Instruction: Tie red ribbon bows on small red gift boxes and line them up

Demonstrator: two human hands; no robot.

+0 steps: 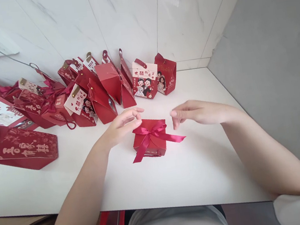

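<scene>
We see the small, square, red cardboard box point(157, 149) on the smooth white counter point(193, 181), about midway between its front and back edges. Its shiny crimson satin ribbon point(150, 131) is tied in a bow, one tail toward the front edge, one toward the right edge. Our left hand point(125, 125), thumb and fingers apart, hovers by its back-left corner; we cannot tell whether our loosely curled right hand's point(193, 113) fingertips meet.
</scene>
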